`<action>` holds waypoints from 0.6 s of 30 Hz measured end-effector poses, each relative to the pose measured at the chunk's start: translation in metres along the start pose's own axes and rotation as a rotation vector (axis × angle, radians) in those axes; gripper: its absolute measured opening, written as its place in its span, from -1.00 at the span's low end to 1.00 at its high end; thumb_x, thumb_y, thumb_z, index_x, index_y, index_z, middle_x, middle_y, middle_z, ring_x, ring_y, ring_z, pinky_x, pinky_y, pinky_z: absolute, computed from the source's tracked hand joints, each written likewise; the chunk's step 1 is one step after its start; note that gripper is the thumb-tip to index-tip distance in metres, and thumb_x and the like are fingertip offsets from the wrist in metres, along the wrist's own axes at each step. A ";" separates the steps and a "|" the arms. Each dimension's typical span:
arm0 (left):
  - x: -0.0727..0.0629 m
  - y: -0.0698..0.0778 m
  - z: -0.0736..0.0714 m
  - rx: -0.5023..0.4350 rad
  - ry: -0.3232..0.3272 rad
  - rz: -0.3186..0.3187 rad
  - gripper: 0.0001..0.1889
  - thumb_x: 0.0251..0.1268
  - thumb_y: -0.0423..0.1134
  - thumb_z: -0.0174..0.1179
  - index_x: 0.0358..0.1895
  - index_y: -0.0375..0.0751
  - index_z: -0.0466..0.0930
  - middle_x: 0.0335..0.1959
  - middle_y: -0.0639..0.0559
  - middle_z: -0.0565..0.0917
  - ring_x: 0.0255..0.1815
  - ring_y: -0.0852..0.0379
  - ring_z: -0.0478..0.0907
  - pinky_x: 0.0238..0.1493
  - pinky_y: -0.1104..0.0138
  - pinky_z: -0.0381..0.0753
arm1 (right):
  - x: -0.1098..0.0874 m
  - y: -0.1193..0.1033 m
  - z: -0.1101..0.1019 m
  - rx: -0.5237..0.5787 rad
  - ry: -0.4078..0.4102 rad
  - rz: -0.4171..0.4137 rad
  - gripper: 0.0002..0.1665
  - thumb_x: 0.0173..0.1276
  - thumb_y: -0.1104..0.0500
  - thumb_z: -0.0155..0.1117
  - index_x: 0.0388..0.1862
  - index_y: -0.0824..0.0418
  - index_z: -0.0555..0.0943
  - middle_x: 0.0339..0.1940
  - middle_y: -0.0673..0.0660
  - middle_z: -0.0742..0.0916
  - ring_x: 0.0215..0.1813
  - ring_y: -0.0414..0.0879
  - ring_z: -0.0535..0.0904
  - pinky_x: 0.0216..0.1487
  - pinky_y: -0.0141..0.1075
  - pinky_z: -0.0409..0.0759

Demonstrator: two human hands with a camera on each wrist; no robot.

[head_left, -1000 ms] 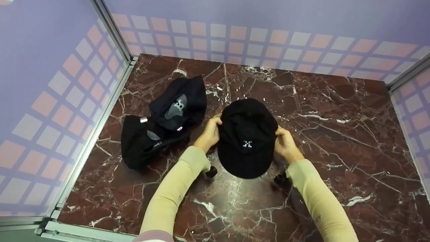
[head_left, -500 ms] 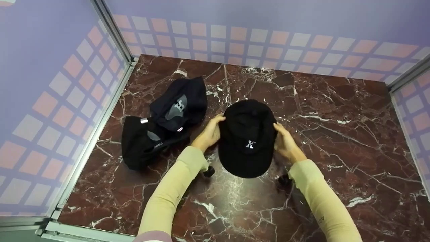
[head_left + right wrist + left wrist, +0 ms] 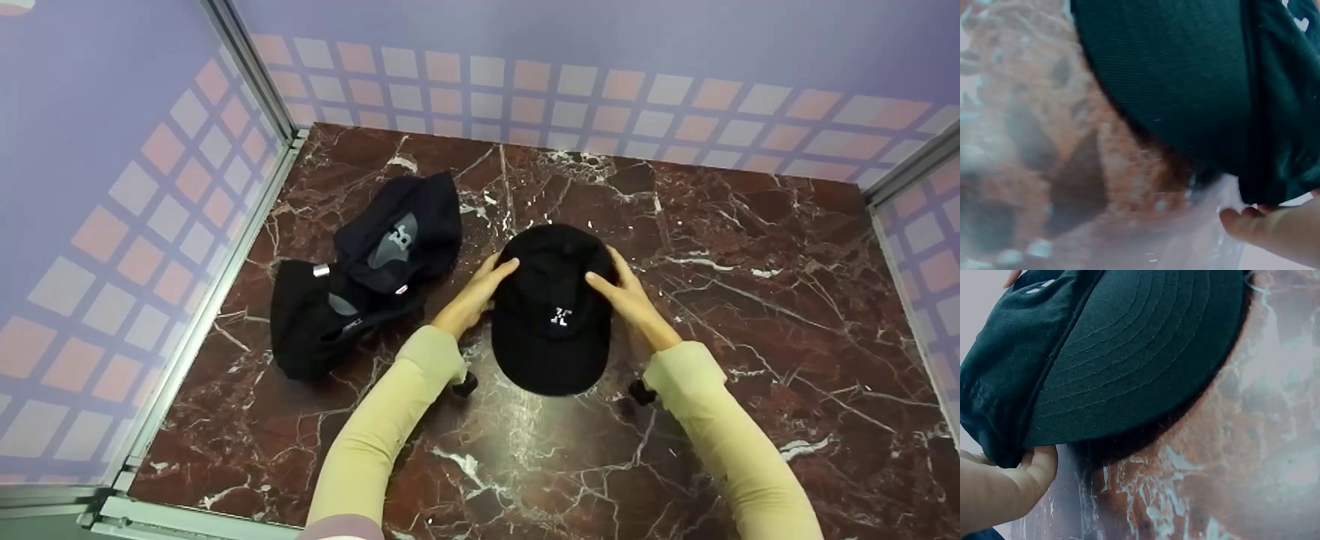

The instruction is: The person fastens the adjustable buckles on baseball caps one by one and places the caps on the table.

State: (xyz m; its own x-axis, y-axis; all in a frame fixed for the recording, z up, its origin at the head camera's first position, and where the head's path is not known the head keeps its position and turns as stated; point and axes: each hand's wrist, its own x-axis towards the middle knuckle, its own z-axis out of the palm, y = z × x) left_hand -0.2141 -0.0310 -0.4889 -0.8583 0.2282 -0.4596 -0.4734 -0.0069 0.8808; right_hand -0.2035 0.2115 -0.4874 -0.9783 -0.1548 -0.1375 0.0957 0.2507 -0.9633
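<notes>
A black baseball cap point(image 3: 551, 352) with a small white emblem lies crown up in the middle of the head view, its brim toward me. My left hand point(image 3: 476, 292) holds the cap's left side, thumb on the crown. In the left wrist view, fingers point(image 3: 1044, 464) of that hand curl under the crown's lower edge, near the stitched brim point(image 3: 1145, 354). On the opposite side, my right hand point(image 3: 634, 300) grips the crown with its thumb laid on top. The right wrist view has fingertips point(image 3: 1233, 219) at the cap's lower edge; the remaining fingers are partly hidden.
To the left, a dark navy cap point(image 3: 431, 217) with a grey patch lies against and partly over another black cap point(image 3: 304, 322). All rest on a reddish-brown marble-patterned table point(image 3: 750, 315). Purple panels with checks point(image 3: 570, 75) enclose the back and sides.
My right thumb has moved from the cap's side onto its crown, and the left thumb reaches a little further over it. The cap has turned slightly. The two caps at left stay put.
</notes>
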 end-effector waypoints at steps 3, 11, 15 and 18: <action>0.002 0.001 0.000 0.053 0.019 0.022 -0.29 0.15 0.09 0.03 0.36 0.10 -0.03 0.36 0.02 0.10 0.28 -0.01 0.20 0.19 0.07 0.24 | 0.001 -0.013 0.004 -0.147 0.046 -0.087 -0.15 0.21 0.14 0.14 0.39 0.22 -0.03 0.39 0.26 0.12 0.40 0.09 -0.01 0.36 -0.10 -0.05; 0.002 0.004 0.002 0.079 0.040 0.087 -0.25 0.14 -0.01 0.09 0.37 0.03 -0.07 0.34 -0.04 0.17 0.32 0.07 0.17 0.29 0.19 0.13 | 0.012 -0.025 0.018 -0.683 0.217 -0.368 -0.28 0.09 0.08 0.24 0.27 0.12 0.29 0.33 0.33 0.24 0.35 0.23 0.05 0.26 0.13 0.02; 0.002 0.003 0.002 0.086 0.043 0.104 -0.24 0.13 -0.02 0.09 0.37 0.01 -0.07 0.36 -0.05 0.13 0.32 0.07 0.18 0.30 0.22 0.12 | 0.015 -0.027 0.024 -0.869 0.255 -0.459 -0.36 0.10 0.10 0.24 0.21 0.10 0.36 0.29 0.25 0.33 0.33 0.16 0.14 0.22 0.12 0.08; 0.002 0.003 0.002 0.095 0.039 0.108 -0.24 0.14 -0.02 0.09 0.38 0.01 -0.07 0.37 -0.03 0.09 0.32 0.07 0.17 0.30 0.22 0.11 | 0.018 -0.028 0.027 -0.956 0.277 -0.507 -0.41 0.11 0.10 0.24 0.17 0.12 0.40 0.26 0.21 0.39 0.32 0.11 0.19 0.22 0.10 0.08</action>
State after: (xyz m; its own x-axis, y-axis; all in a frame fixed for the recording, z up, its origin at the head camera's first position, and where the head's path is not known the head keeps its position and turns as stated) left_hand -0.2168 -0.0284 -0.4871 -0.9114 0.1928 -0.3637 -0.3583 0.0632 0.9315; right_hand -0.2185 0.1762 -0.4695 -0.8826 -0.2591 0.3922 -0.3900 0.8695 -0.3031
